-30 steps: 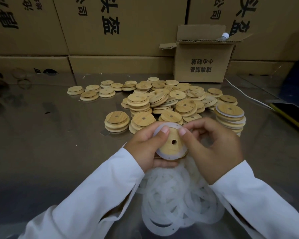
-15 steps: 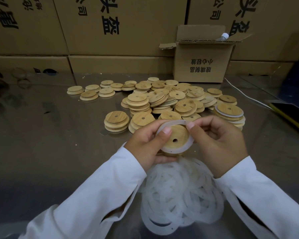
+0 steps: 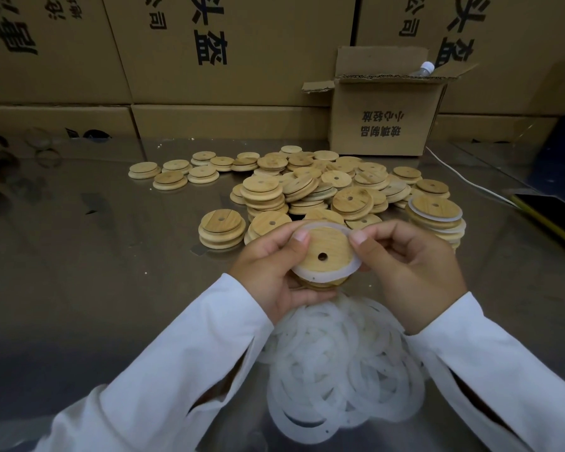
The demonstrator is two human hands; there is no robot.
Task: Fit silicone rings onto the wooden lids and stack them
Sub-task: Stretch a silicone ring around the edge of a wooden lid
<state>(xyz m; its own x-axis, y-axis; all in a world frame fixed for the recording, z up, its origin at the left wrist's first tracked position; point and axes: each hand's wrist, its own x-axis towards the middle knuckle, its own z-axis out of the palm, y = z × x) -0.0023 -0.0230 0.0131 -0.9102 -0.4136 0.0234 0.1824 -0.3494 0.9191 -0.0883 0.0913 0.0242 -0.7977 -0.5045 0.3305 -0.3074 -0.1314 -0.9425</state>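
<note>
both hands work one lid at chest height: the left hand cradles the wooden lid from below, fingers curled under it and the thumb pressed on the far left edge, while the right hand pinches the silicone ring at the far right edge. compared with a second ago the lid is turned flatter toward the camera and the thumbs sit wider apart. the near half of the ring now lies flat around the raised centre. the far half, which hugged the wood a second ago, arches up loose between the two thumbs.

judged from this, the fitting is about half done. the far arc wants pressing down over the rim before the lid can be stacked.

directly under the wrists lies the pile of loose rings, plenty left. just beyond the fingertips spreads the heap of bare lids. beyond the right hand and close to it stands the finished stack, its top lid wearing a white ring. all of it sits on a shiny table, with a small open box and a wall of cartons farther off.
</note>
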